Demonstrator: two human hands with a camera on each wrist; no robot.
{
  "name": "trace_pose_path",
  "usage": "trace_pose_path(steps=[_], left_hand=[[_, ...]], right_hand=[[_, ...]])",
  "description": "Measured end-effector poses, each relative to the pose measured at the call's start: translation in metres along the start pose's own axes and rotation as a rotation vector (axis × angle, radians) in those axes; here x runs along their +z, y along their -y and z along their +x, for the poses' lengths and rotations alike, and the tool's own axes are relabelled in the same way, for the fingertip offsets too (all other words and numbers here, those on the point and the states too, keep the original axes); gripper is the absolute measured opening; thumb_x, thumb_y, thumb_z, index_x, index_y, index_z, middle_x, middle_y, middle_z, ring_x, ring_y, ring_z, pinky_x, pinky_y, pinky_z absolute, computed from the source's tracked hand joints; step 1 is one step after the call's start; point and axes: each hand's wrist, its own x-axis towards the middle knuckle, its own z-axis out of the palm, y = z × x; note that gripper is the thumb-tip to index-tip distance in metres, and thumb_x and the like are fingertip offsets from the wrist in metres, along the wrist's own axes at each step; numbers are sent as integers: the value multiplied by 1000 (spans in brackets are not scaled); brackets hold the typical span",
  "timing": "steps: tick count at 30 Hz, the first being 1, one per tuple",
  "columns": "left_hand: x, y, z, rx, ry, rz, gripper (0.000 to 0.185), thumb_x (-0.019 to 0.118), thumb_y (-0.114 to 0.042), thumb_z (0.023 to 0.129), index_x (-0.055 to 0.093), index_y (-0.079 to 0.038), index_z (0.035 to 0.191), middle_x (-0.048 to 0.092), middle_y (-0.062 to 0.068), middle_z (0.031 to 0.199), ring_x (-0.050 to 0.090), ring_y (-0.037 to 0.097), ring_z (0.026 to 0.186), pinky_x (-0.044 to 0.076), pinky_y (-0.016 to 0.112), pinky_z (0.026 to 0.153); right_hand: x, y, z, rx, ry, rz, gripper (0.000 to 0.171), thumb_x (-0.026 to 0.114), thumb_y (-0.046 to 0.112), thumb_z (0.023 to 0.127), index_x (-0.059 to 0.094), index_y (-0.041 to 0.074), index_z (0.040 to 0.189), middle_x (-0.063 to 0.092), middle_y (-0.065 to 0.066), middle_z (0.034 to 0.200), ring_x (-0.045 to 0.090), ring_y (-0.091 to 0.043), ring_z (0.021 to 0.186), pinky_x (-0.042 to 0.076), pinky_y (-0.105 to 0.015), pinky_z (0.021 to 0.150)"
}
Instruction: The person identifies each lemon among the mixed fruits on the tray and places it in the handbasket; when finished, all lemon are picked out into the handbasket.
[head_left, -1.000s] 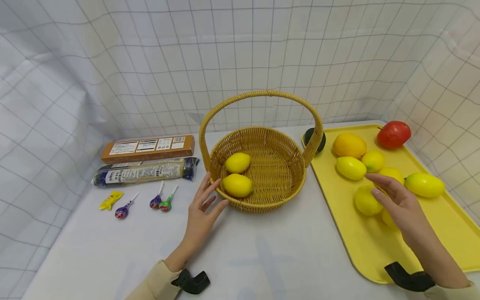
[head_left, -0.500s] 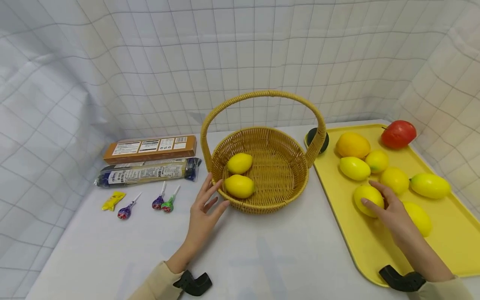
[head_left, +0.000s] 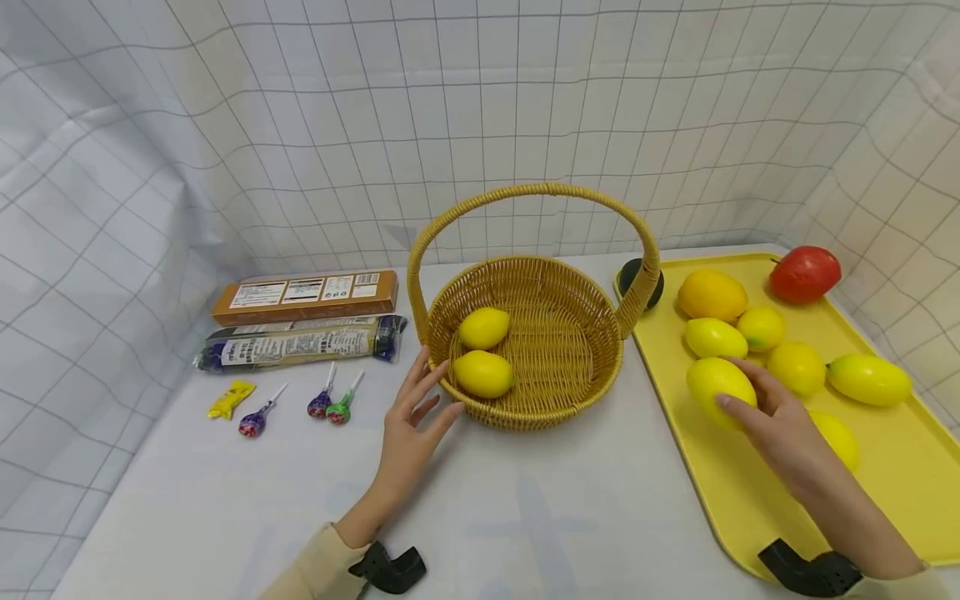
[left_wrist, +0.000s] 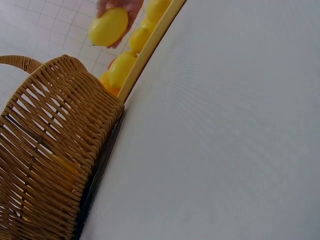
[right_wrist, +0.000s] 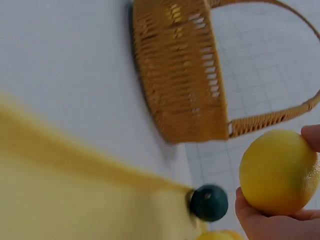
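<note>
While right hand (head_left: 780, 425) grips, lemon (head_left: 720, 390) apparently points basketward (head_left: 592, 400).

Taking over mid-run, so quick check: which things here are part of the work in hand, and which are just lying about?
In hand:
right hand gripping a lemon
wicker basket, two lemons inside
left hand at its rim
yellow tray of fruit

Lying about:
orange box
dark packet
three lollipops
yellow sweet

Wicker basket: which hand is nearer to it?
Left. The left hand lies open on the table with its fingertips at the wicker basket rim. The right hand is over the yellow tray, holding a lemon.
</note>
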Motion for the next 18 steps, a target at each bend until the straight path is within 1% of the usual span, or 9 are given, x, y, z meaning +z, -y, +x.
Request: trace_pose_path(steps=[2, 3, 4, 5, 9, 12, 15, 18], left_hand=[[1, 0, 0, -9, -3, 2, 50, 61, 12, 84, 46, 11, 132, 19, 19, 150, 24, 35, 134, 39, 56, 93], [1, 0, 0, -8, -4, 5, 50, 61, 12, 84, 46, 11, 132, 19, 20, 150, 23, 36, 134, 39, 56, 93], [1, -1, 1, -6, -6, 8, 50, 62, 12, 84, 46, 11, 132, 19, 20, 150, 23, 36, 134, 39, 56, 92], [1, -1, 1, -4, -10, 12, 50, 62, 12, 84, 47, 10, 132, 20, 20, 150, 23, 36, 134, 40, 56, 92], [1, -3, 1, -1, -18, 13, 50, 62, 13, 83, 47, 11, 131, 20, 21, 150, 23, 36, 134, 40, 57, 92], [1, -4, -1, -8, -20, 13, 49, 62, 12, 83, 47, 12, 130, 20, 22, 150, 24, 36, 134, 40, 57, 92], [2, -5, -1, -16, -19, 12, 49, 62, 11, 84, 47, 12, 131, 20, 21, 150, 24, 35, 134, 40, 56, 92], [4, -6, -2, -13, -20, 16, 49, 62, 12, 84, 47, 11, 131, 20, 22, 149, 24, 37, 134, 40, 57, 91]], right_hand=[[9, 10, -1, -61, 89, 157, 42, 43, 8, 100, 31, 16, 140, 29, -6, 132, 44, -10, 104, 45, -17, 84], [15, 15, 0, -73, 129, 212, 41, 42, 6, 100, 32, 16, 139, 29, -6, 132, 45, -11, 105, 46, -19, 85], [22, 21, 1, -86, 170, 251, 41, 40, 5, 100, 32, 16, 139, 31, -6, 131, 45, -13, 105, 46, -21, 86], [28, 26, 3, -89, 202, 267, 41, 40, 5, 100, 32, 14, 139, 32, -7, 131, 46, -14, 106, 47, -23, 87], [55, 46, 15, -47, 281, 242, 50, 44, 12, 100, 22, 0, 143, 38, -11, 127, 46, -18, 105, 45, -25, 89], [73, 55, 30, -22, 348, 248, 58, 48, 16, 98, 18, -8, 142, 40, -13, 125, 47, -19, 104, 45, -26, 90], [89, 58, 50, -16, 442, 242, 60, 51, 19, 97, 22, -11, 140, 44, -15, 121, 49, -19, 100, 46, -29, 89], [103, 58, 70, -16, 540, 163, 61, 54, 22, 95, 26, -10, 139, 47, -15, 118, 51, -20, 97, 47, -31, 85]])
